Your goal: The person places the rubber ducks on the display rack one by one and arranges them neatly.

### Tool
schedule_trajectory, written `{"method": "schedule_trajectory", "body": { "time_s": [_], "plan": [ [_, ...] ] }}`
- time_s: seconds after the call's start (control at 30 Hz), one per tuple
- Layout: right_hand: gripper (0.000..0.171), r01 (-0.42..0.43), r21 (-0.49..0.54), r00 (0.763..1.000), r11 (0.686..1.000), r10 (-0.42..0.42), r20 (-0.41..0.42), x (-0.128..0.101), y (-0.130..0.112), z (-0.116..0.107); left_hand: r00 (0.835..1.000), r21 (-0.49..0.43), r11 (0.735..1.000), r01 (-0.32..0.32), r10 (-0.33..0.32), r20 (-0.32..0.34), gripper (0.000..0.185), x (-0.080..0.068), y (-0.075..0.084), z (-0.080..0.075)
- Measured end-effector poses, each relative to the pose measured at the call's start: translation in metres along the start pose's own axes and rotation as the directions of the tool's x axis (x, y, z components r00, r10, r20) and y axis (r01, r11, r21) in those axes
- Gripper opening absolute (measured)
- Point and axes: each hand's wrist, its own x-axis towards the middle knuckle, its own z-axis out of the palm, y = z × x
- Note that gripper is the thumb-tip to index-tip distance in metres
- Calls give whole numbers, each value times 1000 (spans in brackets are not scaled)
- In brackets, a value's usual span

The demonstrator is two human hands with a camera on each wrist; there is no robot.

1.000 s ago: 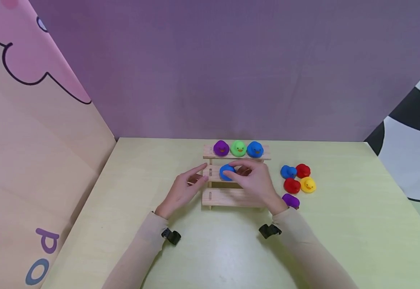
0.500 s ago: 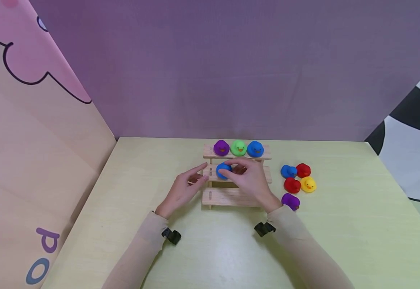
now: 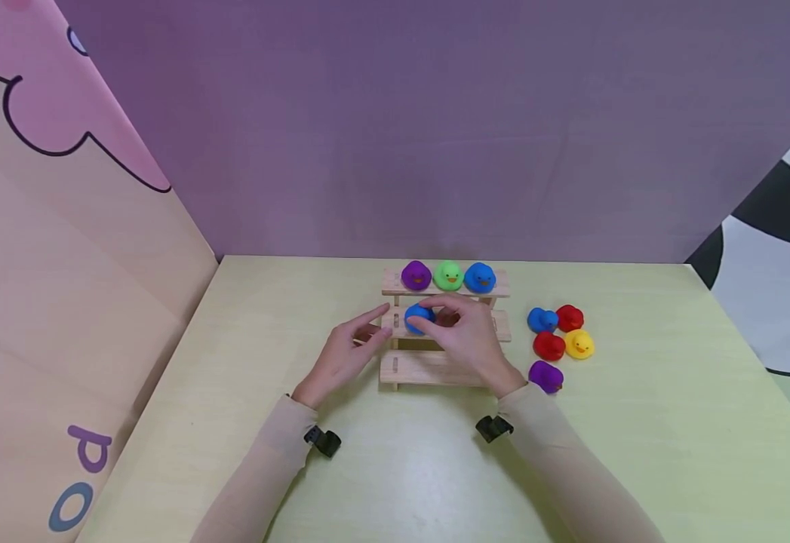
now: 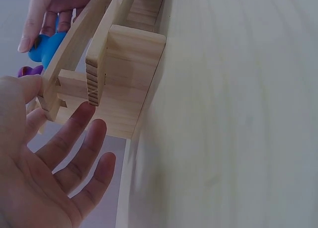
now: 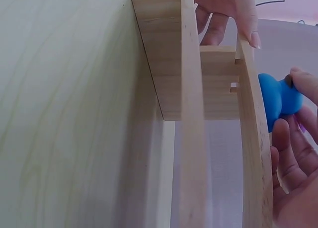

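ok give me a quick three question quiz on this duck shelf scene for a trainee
1. True or false: the right hand pinches a blue duck at the middle step of the wooden rack.
2. Which duck sits in the middle of the top step? A purple B green C yellow
3. How many ducks lie loose on the table right of the rack?

Key: 1 true; 2 B, the green duck; 3 five.

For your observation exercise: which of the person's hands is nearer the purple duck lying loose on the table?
Right. The right hand is just left of the loose purple duck; the left hand is beyond the wooden rack, farther left.
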Motion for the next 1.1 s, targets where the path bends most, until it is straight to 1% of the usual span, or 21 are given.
{"method": "schedule_trajectory", "body": {
  "time_s": [0.4,0.57,0.7,1.0,1.1],
  "plan": [
    [34,-18,14,1000,1000,18,2,-2,1,-1,1000,8,1000,4,-4,-1,49,0,0,0],
    [33,7,30,1000,1000,-6,-10,-3,5,-5,1000,7,1000,10,-10,-4,49,0,2,0],
    [31,14,14,1000,1000,-14,-22,-7,8,-11,1000,6,1000,14,-14,-6,49,0,1,0],
    [28,-36,-24,998,999,35,-46,-19,13,-32,1000,11,1000,11,-11,-10,48,-1,0,1],
    [27,-28,-33,998,999,26,-59,-22,16,-39,1000,9,1000,10,-10,-9,49,-1,1,1]
  ]
}}
